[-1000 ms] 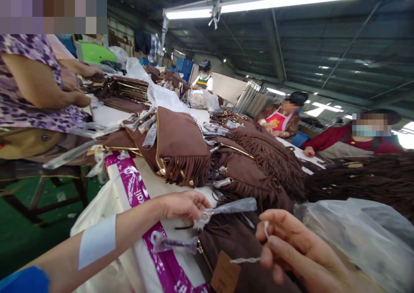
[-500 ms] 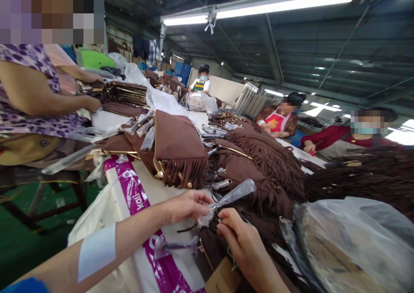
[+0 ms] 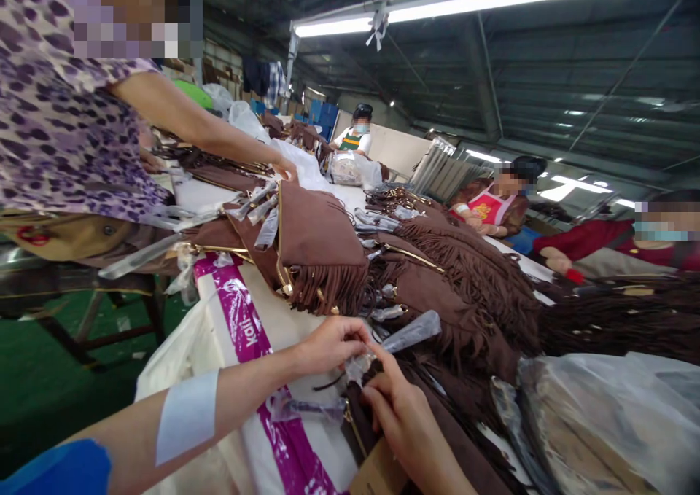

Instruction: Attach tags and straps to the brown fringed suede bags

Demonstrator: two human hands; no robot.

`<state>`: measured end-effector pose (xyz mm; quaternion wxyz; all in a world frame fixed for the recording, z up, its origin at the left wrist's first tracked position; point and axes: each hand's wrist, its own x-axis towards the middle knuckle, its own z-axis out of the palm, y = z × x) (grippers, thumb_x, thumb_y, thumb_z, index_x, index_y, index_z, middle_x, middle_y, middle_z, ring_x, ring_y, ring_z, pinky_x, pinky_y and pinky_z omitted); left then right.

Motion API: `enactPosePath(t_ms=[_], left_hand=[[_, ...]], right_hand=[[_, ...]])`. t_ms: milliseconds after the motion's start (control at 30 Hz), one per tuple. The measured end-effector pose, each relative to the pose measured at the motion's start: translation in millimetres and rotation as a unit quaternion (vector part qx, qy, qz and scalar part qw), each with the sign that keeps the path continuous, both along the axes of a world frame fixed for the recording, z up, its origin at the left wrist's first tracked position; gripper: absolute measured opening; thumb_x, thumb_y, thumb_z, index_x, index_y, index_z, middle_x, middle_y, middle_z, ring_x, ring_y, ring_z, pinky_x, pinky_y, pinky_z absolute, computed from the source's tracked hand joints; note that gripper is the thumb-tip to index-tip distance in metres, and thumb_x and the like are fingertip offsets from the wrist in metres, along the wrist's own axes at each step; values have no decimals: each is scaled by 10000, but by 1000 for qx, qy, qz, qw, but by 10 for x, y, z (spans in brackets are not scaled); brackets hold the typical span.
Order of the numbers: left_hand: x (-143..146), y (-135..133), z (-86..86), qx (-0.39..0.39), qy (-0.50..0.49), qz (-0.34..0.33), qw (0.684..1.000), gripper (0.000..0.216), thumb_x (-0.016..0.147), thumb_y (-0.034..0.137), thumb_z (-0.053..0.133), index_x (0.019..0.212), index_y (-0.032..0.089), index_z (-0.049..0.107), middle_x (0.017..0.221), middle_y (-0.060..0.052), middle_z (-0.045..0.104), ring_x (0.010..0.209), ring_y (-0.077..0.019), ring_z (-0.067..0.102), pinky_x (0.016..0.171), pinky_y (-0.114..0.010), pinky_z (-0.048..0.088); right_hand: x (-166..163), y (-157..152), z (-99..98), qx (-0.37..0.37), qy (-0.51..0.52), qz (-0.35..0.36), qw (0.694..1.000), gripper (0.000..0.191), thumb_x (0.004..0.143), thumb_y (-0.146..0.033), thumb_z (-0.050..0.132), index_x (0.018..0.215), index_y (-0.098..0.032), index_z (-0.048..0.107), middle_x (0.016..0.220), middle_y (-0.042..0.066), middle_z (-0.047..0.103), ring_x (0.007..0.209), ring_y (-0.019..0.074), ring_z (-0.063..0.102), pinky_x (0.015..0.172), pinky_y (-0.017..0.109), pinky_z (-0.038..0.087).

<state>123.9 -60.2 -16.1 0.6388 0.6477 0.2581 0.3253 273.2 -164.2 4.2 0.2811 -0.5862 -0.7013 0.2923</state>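
Observation:
My left hand [image 3: 332,343] pinches the near end of a clear plastic sleeve [image 3: 407,333] wrapped round a strap fitting of a brown fringed bag [image 3: 437,422] lying at the table's front. My right hand [image 3: 402,415] comes in from below, its fingertips closed on the same sleeve end, touching the left hand's fingers. A brown card tag [image 3: 377,474] hangs from the bag just under my right hand. My left forearm bears a white patch [image 3: 186,416].
More brown fringed bags [image 3: 322,251] are heaped along the white table [image 3: 273,320] with purple printed wrap [image 3: 246,327]. A person in a purple-spotted top [image 3: 60,130] reaches over the bags at left. Other people sit at the far right. A clear plastic bag [image 3: 607,415] lies at right.
My right hand has moved left from holding a white string to meet my left hand at the plastic sleeve. The person at left has stretched an arm over the bags. The camera shifted slightly.

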Motion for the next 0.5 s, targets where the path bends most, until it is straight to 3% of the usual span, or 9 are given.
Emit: enactPosePath(t_ms=[33,100,167,267,400,500], left_hand=[[14,-9,5,4,-2,-2,1000,98,721,204,610,797,142,619,649,40,538,536,-86,446,443,-177,341],[31,-24,15,10,-6,-10,1000,131,715,227,626,811,138,615,691,27,564,560,-87,464,465,-178,365],[13,-26,27,12,-6,-14,1000,177,723,262,629,849,140,603,715,23,570,566,-89,473,479,-186,383],[-98,-11,53,15,14,-14,1000,177,754,281,599,873,150,588,702,37,543,559,-95,468,487,-196,383],[-244,-33,97,34,74,-81,993,97,706,223,649,736,131,643,605,43,546,561,-102,458,512,-204,335],[-204,-99,116,45,103,-76,991,112,675,235,675,666,132,631,565,64,490,565,-92,405,513,-209,277]], right_hand=[[14,41,22,5,-23,-2,1000,574,869,-230,423,1434,-151,358,605,-52,564,550,196,575,567,267,383],[51,133,53,1,-54,-9,998,529,832,-218,455,1357,-147,457,613,-27,588,590,215,589,580,279,369],[101,210,64,-16,-59,-7,998,334,816,-227,491,1130,-182,595,616,-12,609,593,210,587,576,276,360],[194,254,51,-37,-33,-5,999,119,860,-294,488,861,-225,584,595,-25,600,524,168,541,521,249,346],[283,231,21,-75,19,-20,997,192,906,-378,435,814,-232,519,562,-55,560,399,115,411,402,216,268],[269,219,6,-88,48,-16,995,187,900,-376,468,804,-228,528,544,-65,548,403,104,397,398,207,258]])
